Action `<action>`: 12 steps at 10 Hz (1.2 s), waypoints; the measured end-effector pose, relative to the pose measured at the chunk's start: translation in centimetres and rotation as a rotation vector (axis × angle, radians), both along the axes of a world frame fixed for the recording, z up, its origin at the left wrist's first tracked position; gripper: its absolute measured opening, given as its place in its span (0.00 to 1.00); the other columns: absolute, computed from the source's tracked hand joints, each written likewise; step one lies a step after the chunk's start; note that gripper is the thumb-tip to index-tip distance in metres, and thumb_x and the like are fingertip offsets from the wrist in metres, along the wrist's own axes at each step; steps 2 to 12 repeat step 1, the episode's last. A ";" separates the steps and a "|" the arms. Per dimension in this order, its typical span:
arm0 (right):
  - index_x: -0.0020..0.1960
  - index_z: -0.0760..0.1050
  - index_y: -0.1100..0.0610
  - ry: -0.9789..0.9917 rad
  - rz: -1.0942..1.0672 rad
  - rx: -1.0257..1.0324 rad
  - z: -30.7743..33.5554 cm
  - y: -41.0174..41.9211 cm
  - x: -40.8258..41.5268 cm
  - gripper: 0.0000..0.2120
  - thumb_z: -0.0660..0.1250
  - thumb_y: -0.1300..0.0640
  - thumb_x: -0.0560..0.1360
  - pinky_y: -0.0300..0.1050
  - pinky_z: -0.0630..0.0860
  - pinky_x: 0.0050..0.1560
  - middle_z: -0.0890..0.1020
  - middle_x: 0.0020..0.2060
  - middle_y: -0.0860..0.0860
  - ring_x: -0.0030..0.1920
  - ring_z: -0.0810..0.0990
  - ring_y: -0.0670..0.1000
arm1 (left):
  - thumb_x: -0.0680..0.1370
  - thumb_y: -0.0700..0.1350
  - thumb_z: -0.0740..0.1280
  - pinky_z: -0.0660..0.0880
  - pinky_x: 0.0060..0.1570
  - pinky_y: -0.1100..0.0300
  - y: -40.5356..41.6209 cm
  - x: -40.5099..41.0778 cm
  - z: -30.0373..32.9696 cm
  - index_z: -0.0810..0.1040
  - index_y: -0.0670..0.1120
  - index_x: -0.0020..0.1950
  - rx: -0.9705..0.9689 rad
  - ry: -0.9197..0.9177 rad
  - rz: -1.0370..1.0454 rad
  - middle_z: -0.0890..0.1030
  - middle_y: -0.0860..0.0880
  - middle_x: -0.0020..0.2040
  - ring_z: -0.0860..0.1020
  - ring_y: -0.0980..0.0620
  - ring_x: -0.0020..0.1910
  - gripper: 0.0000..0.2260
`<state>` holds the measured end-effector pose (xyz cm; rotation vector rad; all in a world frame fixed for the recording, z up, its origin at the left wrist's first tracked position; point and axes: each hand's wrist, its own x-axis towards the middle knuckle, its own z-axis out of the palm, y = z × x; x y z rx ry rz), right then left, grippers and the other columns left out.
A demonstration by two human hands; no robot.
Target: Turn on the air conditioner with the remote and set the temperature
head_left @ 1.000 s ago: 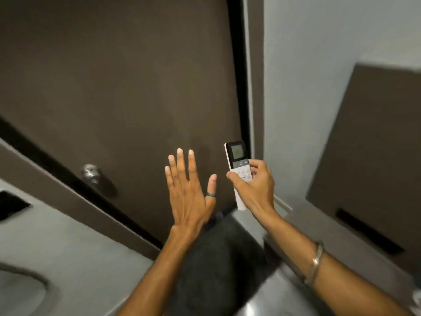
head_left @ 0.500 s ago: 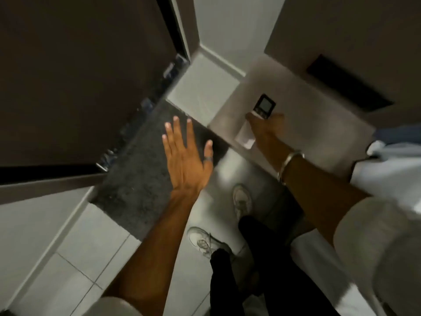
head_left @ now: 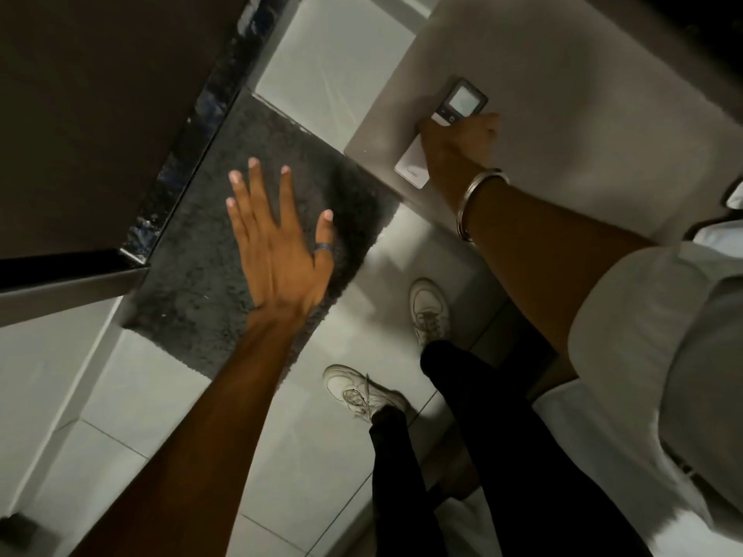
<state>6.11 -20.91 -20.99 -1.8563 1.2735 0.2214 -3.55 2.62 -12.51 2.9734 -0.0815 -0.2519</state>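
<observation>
Our right hand (head_left: 458, 142) is wrapped around the remote (head_left: 462, 100), its lit screen poking out past the fingers, over the pale ledge (head_left: 563, 114) beside the floor. Our left hand (head_left: 277, 243) hangs flat with fingers spread, holding nothing, above the dark mat (head_left: 209, 251) that lies against the door (head_left: 80, 94). Below, our white sneakers (head_left: 428, 307) stand on the glossy tile floor (head_left: 161, 416). A bangle (head_left: 478, 203) circles the right wrist.

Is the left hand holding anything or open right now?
Open and empty: the left hand is spread flat, fingers extended above the dark mat. The remote is in the right hand.
</observation>
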 end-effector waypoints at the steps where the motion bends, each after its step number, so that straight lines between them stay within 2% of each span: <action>1: 0.75 0.63 0.59 0.040 0.098 -0.125 2.1 0.5 -0.5 0.46 0.74 0.35 0.67 0.47 0.76 0.54 0.75 0.69 0.56 0.64 0.79 0.56 | 0.86 0.60 0.53 0.46 0.83 0.39 0.0 -0.4 2.0 0.55 0.44 0.84 -0.026 -0.047 0.018 0.50 0.37 0.85 0.45 0.35 0.84 0.31; 12: 0.75 0.63 0.59 0.040 0.098 -0.125 2.1 0.5 -0.5 0.46 0.74 0.35 0.67 0.47 0.76 0.54 0.75 0.69 0.56 0.64 0.79 0.56 | 0.86 0.60 0.53 0.46 0.83 0.39 0.0 -0.4 2.0 0.55 0.44 0.84 -0.026 -0.047 0.018 0.50 0.37 0.85 0.45 0.35 0.84 0.31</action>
